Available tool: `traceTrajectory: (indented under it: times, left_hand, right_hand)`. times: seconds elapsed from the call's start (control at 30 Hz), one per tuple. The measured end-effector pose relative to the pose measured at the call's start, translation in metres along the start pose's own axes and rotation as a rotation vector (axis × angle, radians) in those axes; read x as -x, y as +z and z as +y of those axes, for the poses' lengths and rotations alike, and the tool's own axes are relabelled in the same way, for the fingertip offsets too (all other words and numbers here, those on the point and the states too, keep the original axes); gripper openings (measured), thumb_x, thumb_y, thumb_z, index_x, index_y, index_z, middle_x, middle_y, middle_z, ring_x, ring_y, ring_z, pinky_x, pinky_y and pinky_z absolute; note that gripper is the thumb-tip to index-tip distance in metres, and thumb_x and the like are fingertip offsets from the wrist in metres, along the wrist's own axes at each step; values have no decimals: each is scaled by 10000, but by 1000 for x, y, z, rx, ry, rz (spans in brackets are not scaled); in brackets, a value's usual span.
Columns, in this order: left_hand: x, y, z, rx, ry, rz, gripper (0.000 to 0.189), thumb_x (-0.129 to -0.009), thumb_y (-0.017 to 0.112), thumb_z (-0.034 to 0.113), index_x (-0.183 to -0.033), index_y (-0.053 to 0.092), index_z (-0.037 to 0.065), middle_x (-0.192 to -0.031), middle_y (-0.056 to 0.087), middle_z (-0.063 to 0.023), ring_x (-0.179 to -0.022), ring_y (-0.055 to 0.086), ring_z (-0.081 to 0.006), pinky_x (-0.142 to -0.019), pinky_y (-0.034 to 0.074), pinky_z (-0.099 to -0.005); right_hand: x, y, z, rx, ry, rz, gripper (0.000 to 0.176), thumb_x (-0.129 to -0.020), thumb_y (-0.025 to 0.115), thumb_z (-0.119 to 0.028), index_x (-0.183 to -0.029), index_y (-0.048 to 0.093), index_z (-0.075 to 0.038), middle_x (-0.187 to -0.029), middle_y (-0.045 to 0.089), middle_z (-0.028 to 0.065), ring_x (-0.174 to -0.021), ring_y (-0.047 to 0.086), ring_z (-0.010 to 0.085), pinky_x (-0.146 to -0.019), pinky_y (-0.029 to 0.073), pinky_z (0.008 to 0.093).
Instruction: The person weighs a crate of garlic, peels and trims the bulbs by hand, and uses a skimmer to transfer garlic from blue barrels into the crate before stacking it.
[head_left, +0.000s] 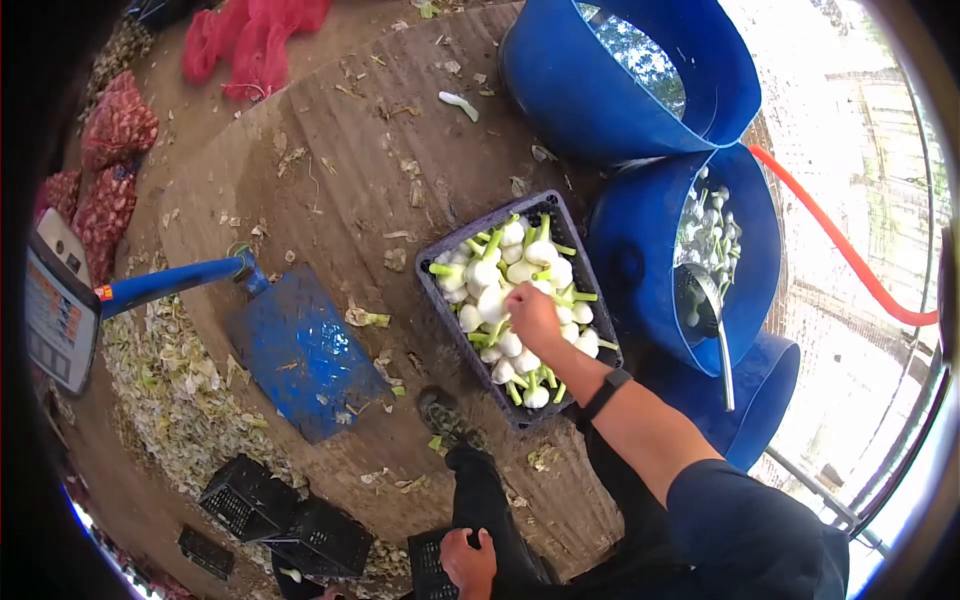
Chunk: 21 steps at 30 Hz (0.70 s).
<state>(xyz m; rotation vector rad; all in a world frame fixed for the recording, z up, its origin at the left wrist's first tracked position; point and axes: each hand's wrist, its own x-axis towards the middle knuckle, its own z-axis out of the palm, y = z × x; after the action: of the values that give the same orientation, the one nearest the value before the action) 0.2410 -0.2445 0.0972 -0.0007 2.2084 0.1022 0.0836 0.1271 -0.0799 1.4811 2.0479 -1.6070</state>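
My right hand (535, 318), with a dark band at the wrist, reaches into a dark plastic crate (466, 347) heaped with white garlic bulbs (535, 396) on short green stems. Its fingers are closed on a large garlic bulb (493, 303) at the top of the heap. Near my leg at the bottom of the view is my left hand (468, 562), beside a black crate (428, 565). Its fingers are loosely bent, thumb apart, and nothing shows between them.
A blue tub (640, 270) holds garlic in water and a metal skimmer (727, 360). Behind it stands another blue tub (550, 75) of water. Left are a blue-bladed shovel (310, 350), a scale display (58, 315), peelings (190, 385) and black crates (318, 538).
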Motion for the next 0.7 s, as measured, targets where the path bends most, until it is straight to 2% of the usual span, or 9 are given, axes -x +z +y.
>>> traceTrajectory:
  times: [0.07, 0.1, 0.13, 0.2, 0.4, 0.5, 0.6, 0.67, 0.7]
  left_hand:
    - [0, 0, -1, -26, -30, -23, 278, -823, 724, 291, -922, 656, 41, -912, 623, -141, -923, 599, -347, -782, 484, -489]
    - [2, 1, 1, -24, -28, -30, 278, -823, 724, 291, -922, 656, 41, -912, 623, -141, -923, 599, -347, -782, 484, -489]
    - [3, -1, 4, -35, -56, -50, 289, -825, 726, 298, -934, 655, 41, -926, 622, -141, -936, 597, -347, -787, 484, -489]
    - [-4, -6, 7, -57, -74, -57, 300, -826, 728, 305, -946, 654, 41, -940, 622, -141, -948, 594, -346, -793, 483, -488]
    - [0, -7, 13, -41, -164, -137, 306, -859, 709, 293, -1027, 664, 41, -1038, 615, -154, -1026, 580, -352, -890, 478, -498]
    - [-5, -7, 13, -67, 29, -132, 301, -863, 689, 243, -1070, 643, 29, -1077, 609, -169, -1040, 574, -374, -904, 470, -488]
    - [-58, -28, 61, 167, 432, -31, 328, -851, 662, 163, -1130, 595, 3, -1098, 598, -194, -1044, 568, -397, -907, 464, -481]
    - [-118, -55, 130, 161, 591, 169, 382, -848, 650, 139, -1186, 571, -21, -1143, 586, -212, -1065, 563, -405, -925, 457, -481]
    - [-151, -72, 166, 128, 664, 272, 350, -841, 642, 94, -1157, 558, -30, -1174, 571, -228, -1117, 535, -408, -964, 434, -467]
  right_hand:
    - [0, -16, -8, -81, -88, 194, 73, -878, 562, -75, -874, 575, -4, -688, 591, 135, -557, 598, 223, -541, 476, 392]
    - [-3, -17, -15, -97, -13, 209, 97, -879, 562, -93, -909, 568, -1, -715, 600, 162, -612, 611, 265, -583, 496, 395]
    - [-14, -10, 2, 143, -191, 197, 140, -879, 599, -135, -929, 569, -8, -864, 611, 190, -705, 635, 324, -633, 524, 420]
    - [-5, -6, 7, 684, -243, 114, 180, -871, 633, -176, -965, 594, -27, -1020, 574, 202, -790, 636, 377, -689, 537, 461]
    - [71, -55, 29, 611, -180, 69, 213, -862, 649, -188, -1020, 621, -48, -1052, 565, 186, -818, 638, 392, -723, 529, 492]
    - [114, -87, 62, 547, -163, 30, 229, -859, 651, -190, -1032, 624, -43, -1046, 592, 191, -817, 636, 397, -725, 525, 488]
    - [142, -112, 131, 438, -79, 18, 254, -861, 654, -208, -1039, 622, -29, -1047, 622, 189, -817, 652, 356, -722, 528, 444]
    - [152, -118, 184, 77, 435, 180, 301, -878, 641, -235, -1110, 612, -45, -1022, 644, 147, -807, 657, 289, -729, 529, 412]
    - [151, -120, 190, 73, 445, 181, 301, -878, 641, -235, -1110, 612, -45, -1022, 644, 147, -807, 657, 289, -729, 529, 412]
